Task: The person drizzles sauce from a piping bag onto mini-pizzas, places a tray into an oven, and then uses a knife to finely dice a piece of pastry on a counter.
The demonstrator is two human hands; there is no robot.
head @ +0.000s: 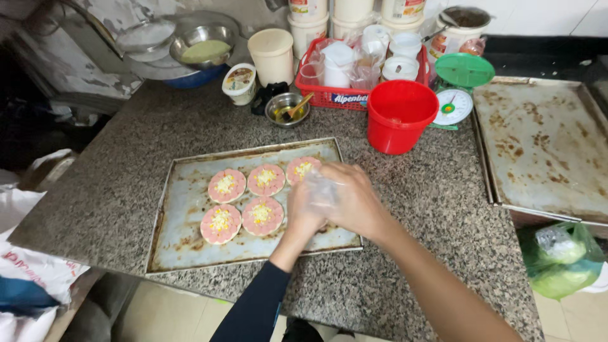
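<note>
A worn metal baking tray lies on the granite counter. Several round pink discs topped with yellow bits sit on it in two rows. My left hand, on a dark-sleeved arm, hovers over the tray's right part with a thin clear plastic glove around its fingers. My right hand, bare-armed, lies across the left hand's fingers and pinches that glove. The left hand's fingers are hidden under it.
A red bucket and a green kitchen scale stand behind the tray. A red basket of tubs, a small steel bowl and a beige container sit further back. A second tray lies at right above a green bag.
</note>
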